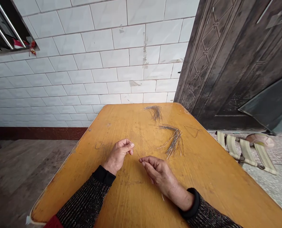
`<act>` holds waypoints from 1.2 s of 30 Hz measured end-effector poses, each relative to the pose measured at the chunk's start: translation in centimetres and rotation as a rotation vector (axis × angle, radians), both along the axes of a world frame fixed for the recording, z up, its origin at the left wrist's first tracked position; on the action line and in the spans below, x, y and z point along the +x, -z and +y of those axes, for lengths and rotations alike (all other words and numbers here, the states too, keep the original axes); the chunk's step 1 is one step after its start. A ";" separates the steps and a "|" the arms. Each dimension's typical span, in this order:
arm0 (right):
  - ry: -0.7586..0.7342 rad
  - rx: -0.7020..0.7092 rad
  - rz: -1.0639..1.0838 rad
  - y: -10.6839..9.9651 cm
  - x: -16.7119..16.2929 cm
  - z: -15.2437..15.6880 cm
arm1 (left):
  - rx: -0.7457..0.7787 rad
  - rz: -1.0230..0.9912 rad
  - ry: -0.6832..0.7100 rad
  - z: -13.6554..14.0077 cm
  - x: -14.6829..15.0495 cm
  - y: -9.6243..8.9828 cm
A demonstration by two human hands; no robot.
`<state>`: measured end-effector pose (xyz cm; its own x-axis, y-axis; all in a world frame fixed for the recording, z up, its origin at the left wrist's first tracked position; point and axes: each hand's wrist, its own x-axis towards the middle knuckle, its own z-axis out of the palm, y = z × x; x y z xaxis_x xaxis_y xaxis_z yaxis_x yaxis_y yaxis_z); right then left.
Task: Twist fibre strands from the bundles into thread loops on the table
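Over the middle of a wooden table (136, 190), a thin wire (137, 153) spans the small gap between my two hands. My left hand (119, 153) is closed in a pinch on one end, thumb against the fingers. On the other end, my right hand (158, 174) pinches with thumb and forefinger. A bundle of bent thin wires (175, 141) lies just beyond my right hand. Farther back rests a second, smaller bundle of wires (156, 112). A loose curled wire (100, 145) lies left of my left hand.
Another loose bent wire (193, 130) lies near the table's right edge. A white tiled wall (103, 76) stands behind the table, with a dark carved door (217, 63) at right. A chair-like frame with pale straps (246, 152) and a ball (259, 140) are on the floor.
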<state>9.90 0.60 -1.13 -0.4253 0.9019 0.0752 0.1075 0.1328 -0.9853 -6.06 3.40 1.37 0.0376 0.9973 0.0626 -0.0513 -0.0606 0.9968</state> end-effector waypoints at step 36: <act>-0.163 0.124 -0.218 -1.8 1.5 0.4 | 0.068 0.088 -0.086 0.3 -0.6 -0.4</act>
